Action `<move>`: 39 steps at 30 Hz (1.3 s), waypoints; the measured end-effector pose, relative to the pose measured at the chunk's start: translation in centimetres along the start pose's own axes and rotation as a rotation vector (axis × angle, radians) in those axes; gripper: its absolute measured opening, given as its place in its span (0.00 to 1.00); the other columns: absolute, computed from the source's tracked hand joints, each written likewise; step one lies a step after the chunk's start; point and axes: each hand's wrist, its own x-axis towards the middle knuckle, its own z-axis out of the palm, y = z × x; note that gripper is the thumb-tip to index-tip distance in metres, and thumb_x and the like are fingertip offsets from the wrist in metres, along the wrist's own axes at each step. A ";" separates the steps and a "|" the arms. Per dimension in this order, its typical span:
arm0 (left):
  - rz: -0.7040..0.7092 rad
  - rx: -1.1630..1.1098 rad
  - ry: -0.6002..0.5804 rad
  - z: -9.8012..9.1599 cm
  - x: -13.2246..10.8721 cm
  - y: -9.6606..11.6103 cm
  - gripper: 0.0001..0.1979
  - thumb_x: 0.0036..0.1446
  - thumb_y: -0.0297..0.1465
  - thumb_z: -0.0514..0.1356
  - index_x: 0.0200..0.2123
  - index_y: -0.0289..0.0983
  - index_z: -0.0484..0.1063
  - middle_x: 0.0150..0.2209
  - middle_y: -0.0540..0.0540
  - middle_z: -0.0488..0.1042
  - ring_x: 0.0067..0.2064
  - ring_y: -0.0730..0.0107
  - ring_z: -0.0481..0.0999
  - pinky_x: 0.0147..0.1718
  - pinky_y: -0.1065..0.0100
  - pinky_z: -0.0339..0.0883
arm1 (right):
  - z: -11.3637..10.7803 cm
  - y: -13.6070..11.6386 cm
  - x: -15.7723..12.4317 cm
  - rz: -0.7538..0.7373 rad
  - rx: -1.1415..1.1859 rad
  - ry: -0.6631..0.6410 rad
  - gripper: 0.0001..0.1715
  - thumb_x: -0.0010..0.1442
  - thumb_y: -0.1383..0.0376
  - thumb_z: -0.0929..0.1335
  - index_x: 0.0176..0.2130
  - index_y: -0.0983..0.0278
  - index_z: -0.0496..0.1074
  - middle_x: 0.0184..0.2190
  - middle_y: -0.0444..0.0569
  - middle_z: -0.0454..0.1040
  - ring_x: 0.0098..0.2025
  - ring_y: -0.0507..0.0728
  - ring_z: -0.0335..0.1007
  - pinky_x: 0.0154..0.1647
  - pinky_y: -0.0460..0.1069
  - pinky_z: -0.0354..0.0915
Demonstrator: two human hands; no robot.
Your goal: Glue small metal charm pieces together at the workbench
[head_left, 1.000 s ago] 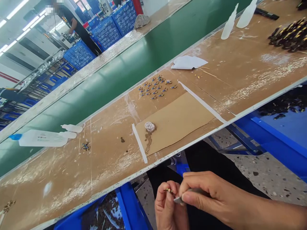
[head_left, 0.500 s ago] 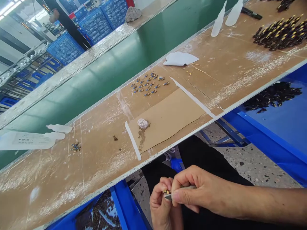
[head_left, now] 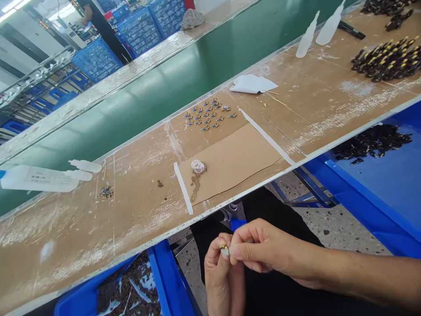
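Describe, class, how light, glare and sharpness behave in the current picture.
Head view: ceiling lights burn out to near white at top left; head view: pale sheen streaks the green surface; head view: the piece at the fingertips of the left hand, beside the right hand, is too small to make out clearly.

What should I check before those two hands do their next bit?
1. Left hand pinching the small piece: ok.
2. Right hand holding the grey tool: ok, its tip shows at the piece.
3. Tool tip not touching the left hand: cannot tell, they're very close.
4. Cardboard lying between white tape strips: ok.
5. Cardboard clean: not ok, a dark stain lies beside the round whitish thing.
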 end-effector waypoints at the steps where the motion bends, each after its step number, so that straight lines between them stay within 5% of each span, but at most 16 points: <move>1: 0.002 -0.016 0.006 0.1 0.1 0.1 0.07 0.42 0.29 0.69 0.28 0.40 0.75 0.28 0.53 0.66 0.30 0.79 0.67 0.35 0.73 0.65 | 0.0 -0.1 0.2 0.017 0.013 -0.004 0.10 0.52 0.64 0.66 0.23 0.68 0.65 0.14 0.37 0.55 0.18 0.43 0.44 0.20 0.43 0.42; 17: 0.186 -0.079 0.028 0.0 -0.4 2.2 0.08 0.42 0.28 0.69 0.29 0.37 0.76 0.28 0.52 0.70 0.31 0.80 0.69 0.36 0.76 0.66 | 2.3 -1.0 1.7 -0.019 0.017 -0.153 0.16 0.51 0.58 0.70 0.26 0.69 0.66 0.14 0.35 0.54 0.16 0.41 0.38 0.18 0.43 0.35; 39: 0.184 -0.152 0.131 0.8 0.1 1.8 0.10 0.39 0.29 0.70 0.28 0.36 0.75 0.29 0.53 0.70 0.32 0.81 0.70 0.36 0.76 0.66 | 3.1 -1.0 1.6 -0.130 0.086 -0.056 0.16 0.50 0.62 0.69 0.21 0.67 0.60 0.14 0.36 0.55 0.17 0.42 0.40 0.20 0.44 0.37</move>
